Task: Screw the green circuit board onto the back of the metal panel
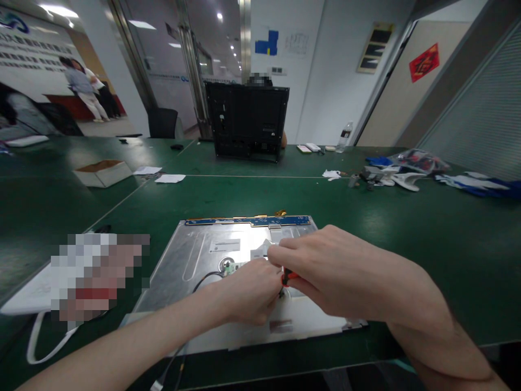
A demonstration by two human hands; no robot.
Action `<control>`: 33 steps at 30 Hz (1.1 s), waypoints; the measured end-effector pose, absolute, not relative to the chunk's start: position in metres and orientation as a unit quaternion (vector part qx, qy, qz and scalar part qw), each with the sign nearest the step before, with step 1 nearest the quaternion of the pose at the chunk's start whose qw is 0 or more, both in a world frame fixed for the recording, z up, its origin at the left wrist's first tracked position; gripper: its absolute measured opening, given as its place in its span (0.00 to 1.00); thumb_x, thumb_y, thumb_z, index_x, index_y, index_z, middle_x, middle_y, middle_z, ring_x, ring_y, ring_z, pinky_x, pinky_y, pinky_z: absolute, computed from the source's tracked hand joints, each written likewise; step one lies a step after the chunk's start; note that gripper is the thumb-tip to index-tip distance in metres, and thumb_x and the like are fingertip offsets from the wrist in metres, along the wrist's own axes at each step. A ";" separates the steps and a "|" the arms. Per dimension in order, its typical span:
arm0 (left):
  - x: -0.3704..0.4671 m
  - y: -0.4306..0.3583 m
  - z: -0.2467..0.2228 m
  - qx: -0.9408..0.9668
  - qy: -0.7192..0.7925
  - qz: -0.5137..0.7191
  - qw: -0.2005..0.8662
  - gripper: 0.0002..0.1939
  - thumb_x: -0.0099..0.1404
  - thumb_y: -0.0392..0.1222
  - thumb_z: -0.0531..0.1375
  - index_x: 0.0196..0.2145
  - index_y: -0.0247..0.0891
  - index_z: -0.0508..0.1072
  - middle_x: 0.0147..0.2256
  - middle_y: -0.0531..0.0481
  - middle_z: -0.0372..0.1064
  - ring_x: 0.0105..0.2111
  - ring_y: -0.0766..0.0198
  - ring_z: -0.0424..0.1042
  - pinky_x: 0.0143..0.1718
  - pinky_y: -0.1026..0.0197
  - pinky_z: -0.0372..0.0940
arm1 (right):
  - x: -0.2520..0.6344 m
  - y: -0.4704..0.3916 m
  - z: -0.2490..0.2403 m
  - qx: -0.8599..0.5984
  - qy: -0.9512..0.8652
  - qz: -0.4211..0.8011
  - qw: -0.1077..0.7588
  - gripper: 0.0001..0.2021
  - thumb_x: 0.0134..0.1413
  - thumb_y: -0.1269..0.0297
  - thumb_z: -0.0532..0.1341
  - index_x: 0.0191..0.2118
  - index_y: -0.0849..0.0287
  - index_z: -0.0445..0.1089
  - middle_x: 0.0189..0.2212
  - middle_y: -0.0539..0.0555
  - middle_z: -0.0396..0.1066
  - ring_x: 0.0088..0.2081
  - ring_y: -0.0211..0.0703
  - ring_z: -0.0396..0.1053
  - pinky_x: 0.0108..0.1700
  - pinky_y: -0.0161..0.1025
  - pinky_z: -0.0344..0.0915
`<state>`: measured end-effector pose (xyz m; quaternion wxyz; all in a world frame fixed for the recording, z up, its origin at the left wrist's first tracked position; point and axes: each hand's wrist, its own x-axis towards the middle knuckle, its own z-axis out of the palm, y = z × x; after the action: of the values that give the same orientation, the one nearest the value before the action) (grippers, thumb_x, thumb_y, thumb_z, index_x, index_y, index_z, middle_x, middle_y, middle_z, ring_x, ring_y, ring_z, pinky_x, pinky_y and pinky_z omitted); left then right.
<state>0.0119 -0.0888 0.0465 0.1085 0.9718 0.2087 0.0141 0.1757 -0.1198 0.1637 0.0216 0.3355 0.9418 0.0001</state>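
Note:
A flat display panel (195, 239) lies metal side up on the table, a blue circuit strip (248, 221) along its far edge. My right hand (317, 266) is closed around the red-and-black handle of a screwdriver (288, 277), held over the panel; the tip is hard to make out. Beside it my left hand (256, 290) is curled low over the panel, its fingertips hidden from view. Partly behind that hand shows a small green circuit board (233, 268), and a black cable (205, 278) runs from it toward the near edge.
On the green table (228, 193) stands a black monitor housing (250, 122), a person partly hidden behind it. To the left are an open cardboard box (103, 176), papers (170, 178) and a blurred-out white item (36, 288). A bottle (344, 137) and plastic bags (421, 161) are at right.

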 end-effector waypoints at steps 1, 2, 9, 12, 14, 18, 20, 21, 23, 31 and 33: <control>0.012 -0.089 0.046 0.972 0.206 0.016 0.107 0.00 0.56 0.33 0.58 0.28 0.34 0.68 0.27 0.47 0.69 0.28 0.61 0.67 0.30 0.61 0.62 | 0.175 -0.119 0.164 0.341 0.940 0.006 0.022 0.05 0.54 0.69 0.58 0.39 0.56 0.63 0.31 0.50 0.72 0.30 0.40 0.69 0.26 0.36 0.50; 0.012 -0.089 0.046 0.973 0.205 0.018 0.105 0.00 0.56 0.33 0.58 0.28 0.34 0.68 0.28 0.46 0.69 0.29 0.60 0.67 0.31 0.60 0.63 | 0.174 -0.119 0.164 0.347 0.937 0.013 0.025 0.04 0.55 0.67 0.58 0.39 0.56 0.64 0.30 0.50 0.72 0.29 0.40 0.69 0.25 0.36 0.50; 0.013 -0.088 0.044 0.974 0.201 0.016 0.105 0.01 0.55 0.34 0.58 0.27 0.34 0.68 0.29 0.46 0.69 0.32 0.58 0.68 0.34 0.58 0.64 | 0.178 -0.120 0.160 0.357 0.934 0.009 0.021 0.04 0.55 0.64 0.58 0.36 0.56 0.64 0.29 0.51 0.72 0.30 0.43 0.69 0.26 0.36 0.52; 0.013 -0.088 0.045 0.971 0.212 0.012 0.108 0.01 0.55 0.34 0.58 0.27 0.34 0.68 0.29 0.45 0.69 0.31 0.59 0.69 0.33 0.58 0.64 | 0.182 -0.120 0.158 0.352 0.936 0.000 0.022 0.02 0.55 0.65 0.57 0.34 0.57 0.63 0.30 0.51 0.72 0.31 0.43 0.69 0.27 0.36 0.53; 0.013 -0.089 0.047 0.970 0.218 0.013 0.109 0.01 0.55 0.33 0.58 0.28 0.34 0.68 0.29 0.45 0.70 0.30 0.59 0.69 0.32 0.59 0.64 | 0.183 -0.119 0.158 0.349 0.937 0.004 0.024 0.02 0.55 0.67 0.57 0.35 0.57 0.63 0.30 0.51 0.72 0.31 0.42 0.69 0.27 0.36 0.53; 0.013 -0.089 0.047 0.972 0.208 0.018 0.104 0.01 0.56 0.34 0.57 0.29 0.34 0.68 0.29 0.45 0.70 0.31 0.58 0.69 0.33 0.58 0.64 | 0.178 -0.117 0.160 0.355 0.934 0.025 0.026 0.04 0.55 0.67 0.58 0.37 0.56 0.64 0.29 0.50 0.72 0.29 0.41 0.69 0.25 0.36 0.50; 0.013 -0.089 0.046 0.973 0.206 0.019 0.098 0.01 0.56 0.34 0.57 0.29 0.34 0.68 0.29 0.45 0.69 0.31 0.58 0.69 0.33 0.58 0.64 | 0.176 -0.116 0.161 0.365 0.930 0.040 0.032 0.04 0.56 0.64 0.58 0.36 0.56 0.65 0.28 0.51 0.72 0.28 0.41 0.68 0.25 0.36 0.49; 0.013 -0.089 0.045 0.973 0.207 0.020 0.096 0.01 0.56 0.34 0.57 0.29 0.34 0.68 0.29 0.45 0.69 0.31 0.58 0.69 0.33 0.58 0.64 | 0.175 -0.115 0.161 0.370 0.927 0.047 0.033 0.04 0.56 0.62 0.57 0.35 0.56 0.65 0.27 0.51 0.71 0.27 0.42 0.68 0.24 0.36 0.48; 0.013 -0.089 0.045 0.972 0.211 0.024 0.098 0.01 0.57 0.34 0.57 0.29 0.34 0.68 0.28 0.45 0.69 0.31 0.58 0.69 0.33 0.58 0.64 | 0.175 -0.115 0.160 0.376 0.925 0.049 0.030 0.06 0.57 0.61 0.57 0.34 0.56 0.65 0.27 0.51 0.71 0.27 0.42 0.68 0.25 0.36 0.49; 0.013 -0.089 0.048 0.969 0.215 0.024 0.119 0.01 0.56 0.33 0.57 0.29 0.33 0.68 0.29 0.45 0.69 0.29 0.60 0.68 0.31 0.60 0.64 | 0.179 -0.117 0.160 0.341 0.939 0.003 0.037 0.06 0.53 0.69 0.58 0.38 0.57 0.62 0.33 0.52 0.71 0.33 0.42 0.68 0.28 0.36 0.54; 0.013 -0.089 0.048 0.969 0.215 0.020 0.118 0.02 0.56 0.34 0.57 0.30 0.33 0.68 0.29 0.45 0.69 0.30 0.60 0.68 0.32 0.60 0.64 | 0.178 -0.116 0.161 0.341 0.939 0.007 0.033 0.07 0.54 0.70 0.58 0.40 0.56 0.62 0.33 0.51 0.71 0.31 0.41 0.68 0.27 0.35 0.53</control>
<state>0.0133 -0.0889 0.0477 0.1179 0.9692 0.2155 0.0201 0.1782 -0.1165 0.1607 0.0325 0.3410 0.9395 0.0067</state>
